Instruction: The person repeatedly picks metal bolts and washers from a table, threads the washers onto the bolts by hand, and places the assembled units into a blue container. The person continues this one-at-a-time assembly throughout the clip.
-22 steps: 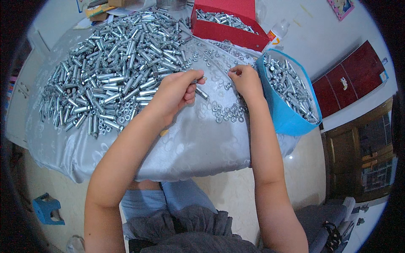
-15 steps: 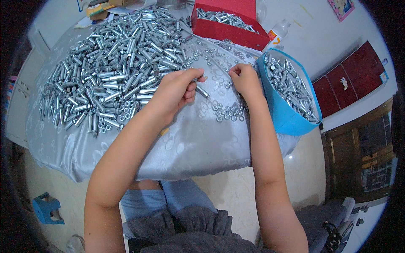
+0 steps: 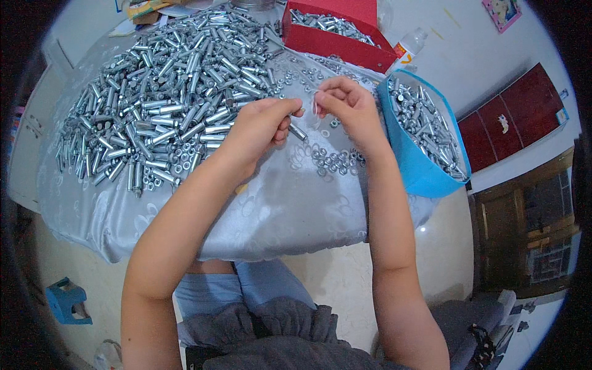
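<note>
Silver-grey metal throughout. Left hand pinches one cylindrical bolt, held just above the shiny grey tablecloth. Right hand has fingertips closed on one small washer. One large heap of bolts, uncounted. Two containers hold more: one blue tub, one red box. Loose nuts are scattered nearby.

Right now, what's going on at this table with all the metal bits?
A person sits at a table covered in a silvery cloth. The left hand holds a metal bolt by one end, and the right hand pinches a small washer close to it, both raised just above the cloth. A big pile of bolts lies to the left, loose nuts are scattered under the hands, and a blue tub and a red box hold more metal parts.
</note>
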